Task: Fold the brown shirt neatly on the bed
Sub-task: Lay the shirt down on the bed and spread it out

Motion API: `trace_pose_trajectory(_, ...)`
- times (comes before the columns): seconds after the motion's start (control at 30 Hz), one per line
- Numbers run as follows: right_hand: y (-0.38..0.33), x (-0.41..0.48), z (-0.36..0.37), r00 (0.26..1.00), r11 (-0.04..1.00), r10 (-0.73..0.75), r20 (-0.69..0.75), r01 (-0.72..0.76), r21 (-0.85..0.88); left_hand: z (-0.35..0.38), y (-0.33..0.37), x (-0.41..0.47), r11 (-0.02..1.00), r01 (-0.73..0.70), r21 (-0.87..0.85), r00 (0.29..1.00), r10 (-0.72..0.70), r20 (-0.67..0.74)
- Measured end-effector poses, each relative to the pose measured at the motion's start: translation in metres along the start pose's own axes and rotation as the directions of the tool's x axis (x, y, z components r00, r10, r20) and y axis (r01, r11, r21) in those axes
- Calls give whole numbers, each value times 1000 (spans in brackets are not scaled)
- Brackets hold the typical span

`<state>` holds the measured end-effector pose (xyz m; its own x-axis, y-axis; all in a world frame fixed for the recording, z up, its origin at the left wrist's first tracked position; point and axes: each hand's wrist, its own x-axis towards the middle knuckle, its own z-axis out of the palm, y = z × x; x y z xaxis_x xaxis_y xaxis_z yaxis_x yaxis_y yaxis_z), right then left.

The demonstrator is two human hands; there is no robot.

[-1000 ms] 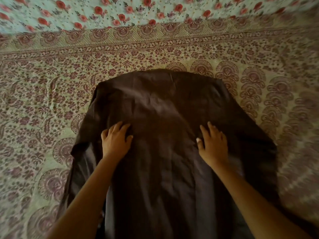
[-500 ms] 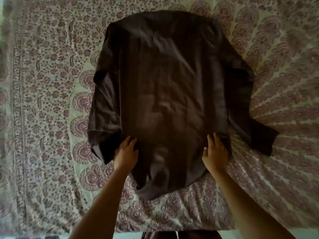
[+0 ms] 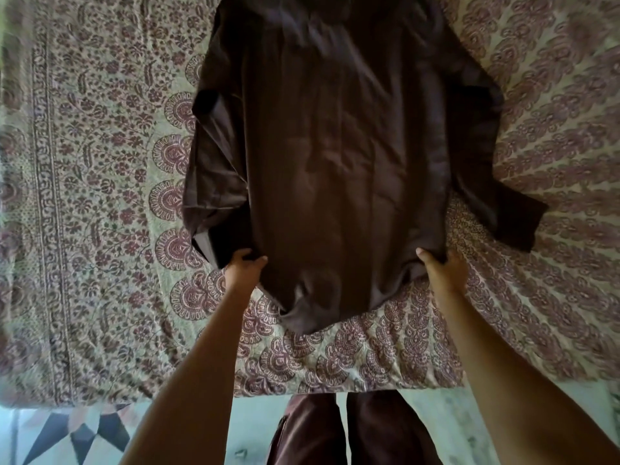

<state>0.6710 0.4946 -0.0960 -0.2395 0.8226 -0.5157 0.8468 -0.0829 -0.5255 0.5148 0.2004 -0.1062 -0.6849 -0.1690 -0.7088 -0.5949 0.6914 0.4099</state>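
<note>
Material: brown shirt (image 3: 335, 156) flat on bed (image 3: 100, 213), judged light, limp, crease-prone. Left hand (image 3: 244, 265), right hand (image 3: 443, 271) each grasping near side edge; best hold: hem corners, side seams

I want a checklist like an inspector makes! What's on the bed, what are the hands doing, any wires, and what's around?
Surface: patterned bedsheet covering the bed.
Job's things: brown shirt lying spread on the sheet, not yet folded; one sleeve bunched by the left hand, the other stretched out sideways.
Clutter: nothing seen.
Hands: left hand and right hand each grip a side edge of the shirt near the hem.
Cables: nothing seen.
Surroundings: pale floor below the bed's edge; the person's dark trousers.
</note>
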Motion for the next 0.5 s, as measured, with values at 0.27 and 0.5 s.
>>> trace_pose_trajectory(0.27, -2, -13, -6, 979, 756, 172, 110, -203, 623, -3, 1, -20, 997, -79, 16, 989, 80, -123)
trace_pose_trajectory(0.5, 22, -11, -19, 948, 986, 104, -300, -60, 153, 5, 0, -6, 966, -155, 205, 983, 171, -60)
